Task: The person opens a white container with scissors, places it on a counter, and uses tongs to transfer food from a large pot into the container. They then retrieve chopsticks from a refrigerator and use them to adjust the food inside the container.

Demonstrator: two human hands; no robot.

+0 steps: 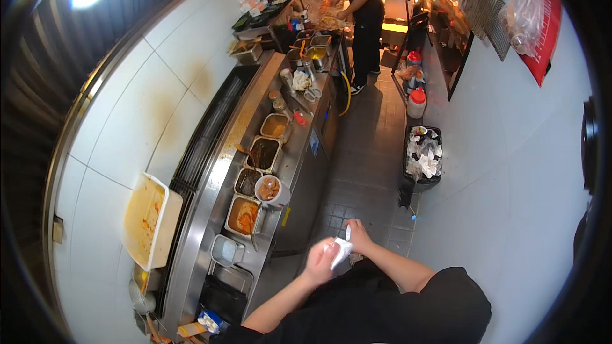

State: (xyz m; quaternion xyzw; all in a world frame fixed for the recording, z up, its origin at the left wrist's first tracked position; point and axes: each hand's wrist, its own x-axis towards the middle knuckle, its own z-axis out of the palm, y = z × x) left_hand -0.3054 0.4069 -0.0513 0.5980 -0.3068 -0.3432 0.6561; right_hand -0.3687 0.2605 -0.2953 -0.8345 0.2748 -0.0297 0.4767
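Note:
My left hand (319, 263) grips a crumpled piece of white paper or tissue (341, 253) in front of my body. Close beside it, my right hand (359, 236) is curled around a small white piece (348, 232); whether this belongs to the same paper cannot be made out. Both hands are over the dark tiled floor, to the right of the steel counter (267, 234). On the counter's near part stand a steel pan of orange-brown sauce (237, 214), a white tub of brown pieces (277, 193) and a small square metal container (226, 250).
A black bin heaped with waste (422, 153) stands along the right wall. Red-lidded containers (417, 100) line the low ledge beyond it. Another person (367, 14) works at the counter's far end. A large cream tub (151, 222) rests by the grill grate (210, 138).

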